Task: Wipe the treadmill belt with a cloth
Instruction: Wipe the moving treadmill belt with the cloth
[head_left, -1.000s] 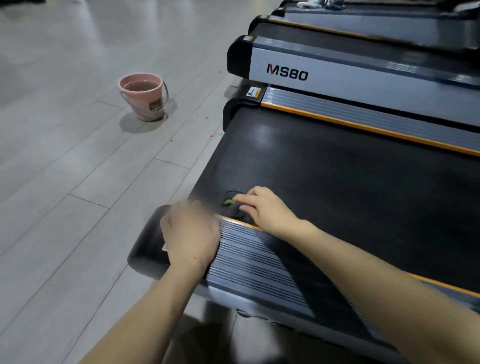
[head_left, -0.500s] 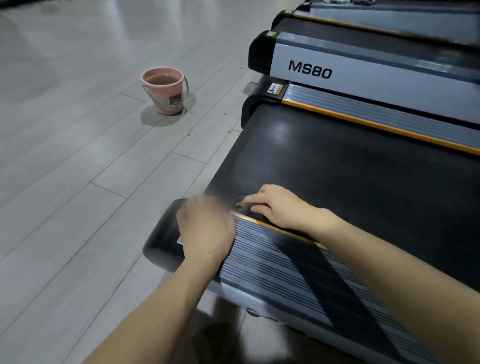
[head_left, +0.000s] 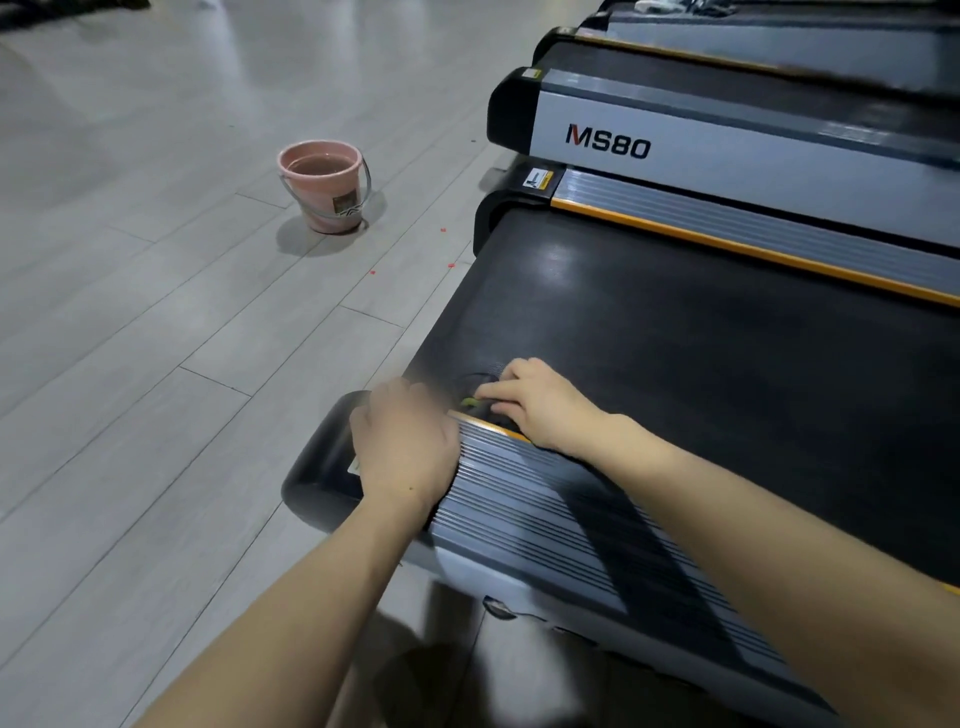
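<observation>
From the camera on my head, looking down, my right hand (head_left: 540, 402) lay at the near corner of the treadmill belt (head_left: 701, 374), fingers curled and pinching a dark cloth (head_left: 480, 384) that was nearly the same black as the belt, with a small yellow-green scrap or tag (head_left: 470, 401) showing just beside my fingertips. My left hand (head_left: 405, 441) rested on the black end cap (head_left: 317, 467) and the ribbed grey side rail (head_left: 545, 519), blurred, its fingers bent downward; I could not tell whether they held anything. The cloth lay bunched small, mostly hidden under my fingers, right against the rail's orange edge (head_left: 488, 425). I judged that a corner of it could catch in the gap between belt and rail, or that so small a wad would leave most of the belt unwiped. The belt itself looked matte, finely textured, with a pale sheen farther off. A pink bucket (head_left: 324, 184) of water stood on the grey floor (head_left: 156, 312), well apart, and a second machine marked MS80 (head_left: 608, 143) stood beyond.
</observation>
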